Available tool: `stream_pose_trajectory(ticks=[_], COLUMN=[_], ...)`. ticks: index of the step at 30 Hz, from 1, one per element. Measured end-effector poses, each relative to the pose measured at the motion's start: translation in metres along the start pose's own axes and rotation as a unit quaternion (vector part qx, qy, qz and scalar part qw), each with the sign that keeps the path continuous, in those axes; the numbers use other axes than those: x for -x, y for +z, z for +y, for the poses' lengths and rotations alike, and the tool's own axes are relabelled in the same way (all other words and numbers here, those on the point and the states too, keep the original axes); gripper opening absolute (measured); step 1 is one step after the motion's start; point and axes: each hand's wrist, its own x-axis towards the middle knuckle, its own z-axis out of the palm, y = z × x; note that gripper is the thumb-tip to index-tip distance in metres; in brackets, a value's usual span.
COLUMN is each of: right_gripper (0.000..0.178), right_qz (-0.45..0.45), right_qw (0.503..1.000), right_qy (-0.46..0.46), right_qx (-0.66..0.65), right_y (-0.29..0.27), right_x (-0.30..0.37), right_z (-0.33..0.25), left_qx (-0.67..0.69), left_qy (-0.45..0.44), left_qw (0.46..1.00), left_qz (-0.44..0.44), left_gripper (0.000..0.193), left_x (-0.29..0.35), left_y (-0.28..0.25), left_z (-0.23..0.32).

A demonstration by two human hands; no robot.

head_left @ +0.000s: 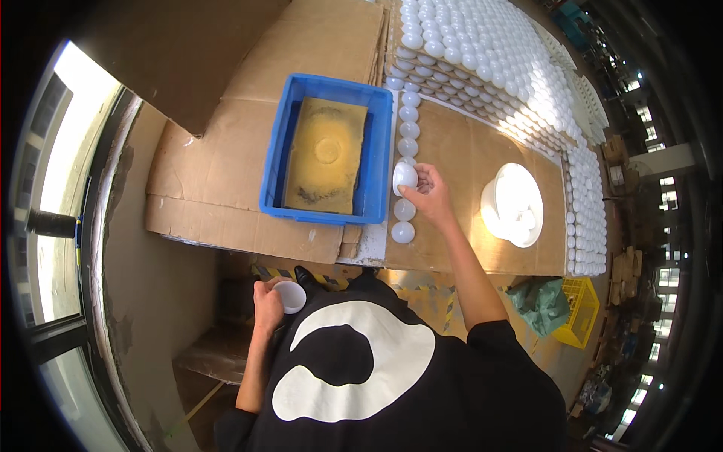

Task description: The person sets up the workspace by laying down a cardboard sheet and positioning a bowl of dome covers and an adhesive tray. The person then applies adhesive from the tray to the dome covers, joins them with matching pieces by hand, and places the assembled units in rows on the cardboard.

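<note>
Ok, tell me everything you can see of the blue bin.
The blue bin is rectangular and open-topped, plastic by its look, with a rim all round. It stands upright on the cardboard, left of the row of white domes. Inside lies a flat yellowish-brown pad with a ring mark near its middle and dark smudges. Neither the left hand nor the right hand touches it.

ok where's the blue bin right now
In the head view, the blue bin sits upper-left of centre, just left of the row of white domes where the right hand is.
</note>
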Motion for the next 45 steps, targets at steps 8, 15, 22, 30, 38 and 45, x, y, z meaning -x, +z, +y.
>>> stream_pose_trajectory(ticks=[8,15,22,30,38,45], right_gripper=[0.055,0.052,0.053,0.056,0.038,0.047], right_qz=[0.041,-0.003,-0.032,0.029,-0.266,-0.326], right_qw=[0.929,0.916,0.893,0.955,0.815,0.74], right_qy=[0.043,-0.046,-0.056,-0.025,0.208,0.238], right_qx=[0.366,0.399,0.445,0.293,-0.471,-0.538], right_y=[-0.044,-0.009,-0.003,-0.008,-0.01,-0.033], right_x=[0.154,0.15,0.143,0.147,0.13,0.113], right_z=[0.078,0.11,0.131,0.08,0.001,0.003], left_qx=[-0.01,-0.094,-0.04,-0.087,0.143,-0.078], left_qy=[0.052,0.139,0.073,0.069,0.234,0.325], left_qw=[0.995,0.979,0.986,0.984,0.935,0.924], left_qz=[-0.084,-0.117,-0.144,-0.141,-0.225,-0.189], left_gripper=[0.039,0.039,0.038,0.038,0.04,0.065], left_x=[-0.01,-0.022,-0.016,-0.007,0.001,-0.006], left_y=[0.046,0.073,0.084,0.095,0.161,0.188], left_z=[0.046,0.052,0.075,0.084,0.12,0.124])
